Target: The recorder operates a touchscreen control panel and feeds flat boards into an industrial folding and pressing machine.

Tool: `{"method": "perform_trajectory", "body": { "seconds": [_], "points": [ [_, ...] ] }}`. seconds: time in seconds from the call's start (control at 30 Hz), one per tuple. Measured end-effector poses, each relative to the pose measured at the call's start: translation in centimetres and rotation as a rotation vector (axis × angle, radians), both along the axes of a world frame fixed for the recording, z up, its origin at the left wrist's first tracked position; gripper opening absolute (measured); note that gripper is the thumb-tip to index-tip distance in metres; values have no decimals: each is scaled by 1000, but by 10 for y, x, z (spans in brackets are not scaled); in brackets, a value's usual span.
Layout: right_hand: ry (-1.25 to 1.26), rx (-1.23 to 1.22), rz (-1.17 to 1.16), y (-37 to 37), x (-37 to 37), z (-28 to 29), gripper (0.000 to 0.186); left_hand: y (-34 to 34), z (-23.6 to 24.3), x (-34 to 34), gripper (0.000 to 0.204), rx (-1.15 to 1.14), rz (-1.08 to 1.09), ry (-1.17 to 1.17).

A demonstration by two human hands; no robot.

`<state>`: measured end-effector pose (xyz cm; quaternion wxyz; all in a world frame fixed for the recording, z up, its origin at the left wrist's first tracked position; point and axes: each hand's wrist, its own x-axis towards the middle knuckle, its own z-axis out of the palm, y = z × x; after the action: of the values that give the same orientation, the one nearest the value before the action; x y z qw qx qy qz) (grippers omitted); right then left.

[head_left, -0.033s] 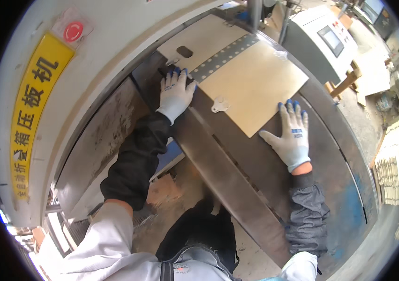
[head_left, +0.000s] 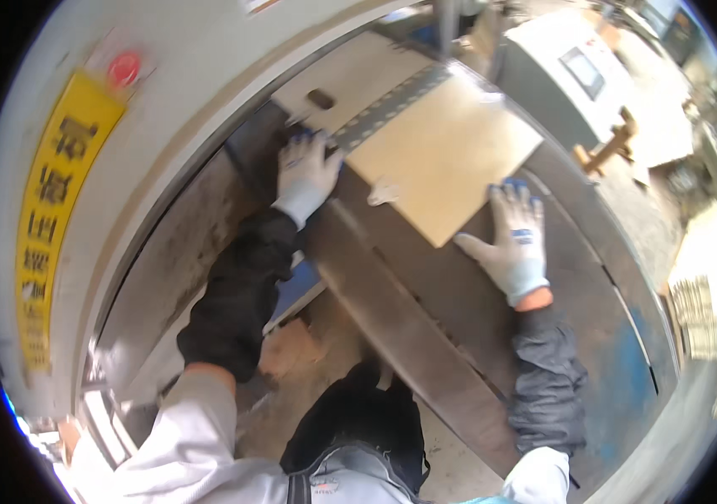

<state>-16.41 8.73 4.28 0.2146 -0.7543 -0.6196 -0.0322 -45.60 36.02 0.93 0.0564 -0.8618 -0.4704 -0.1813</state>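
A pale tan board [head_left: 447, 143] lies flat on the dark metal table [head_left: 434, 286] of a machine. Along its far left side runs a grey strip [head_left: 392, 102] dotted with light holes, and beyond that sits a pale panel [head_left: 350, 76] with an oval slot. My left hand [head_left: 306, 172], in a white glove with blue fingertips, rests open near the strip's close end. My right hand [head_left: 514, 239], gloved alike, lies open with fingers spread beside the board's right corner. A small whitish tab [head_left: 383, 194] sticks out at the board's near left edge.
At left rises the machine's pale housing [head_left: 182, 67] with a yellow label strip [head_left: 60, 202] and a red button [head_left: 124, 69]. A grey control cabinet [head_left: 556, 76] with a screen stands at far right. Stacked pale sheets [head_left: 699, 315] lie beyond the table's right edge.
The whole view has shifted slightly and blurred. Both hands keep their places relative to the board, which has not visibly moved on the table.
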Motion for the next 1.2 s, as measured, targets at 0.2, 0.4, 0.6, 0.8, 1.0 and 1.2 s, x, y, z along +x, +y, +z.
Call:
{"method": "perform_trajectory", "body": {
  "seconds": [0.2,0.4,0.6,0.8,1.0,1.2],
  "points": [
    [33,-7,-4,25,1,4,96,18,-14,-11,60,31,38,-14],
    [26,-96,-44,22,3,9,98,21,-8,-7,65,-84,6,-76],
    [67,-176,-52,24,-2,20,100,20,-8,-9,64,-58,22,-33],
    [79,-136,-49,23,-2,19,100,20,-10,-8,63,-43,13,-19],
    [73,-212,-57,21,4,25,100,23,-9,0,64,-64,41,18],
    [84,-94,-54,38,-2,18,102,22,-4,-10,56,14,-32,-121]
  ]
}}
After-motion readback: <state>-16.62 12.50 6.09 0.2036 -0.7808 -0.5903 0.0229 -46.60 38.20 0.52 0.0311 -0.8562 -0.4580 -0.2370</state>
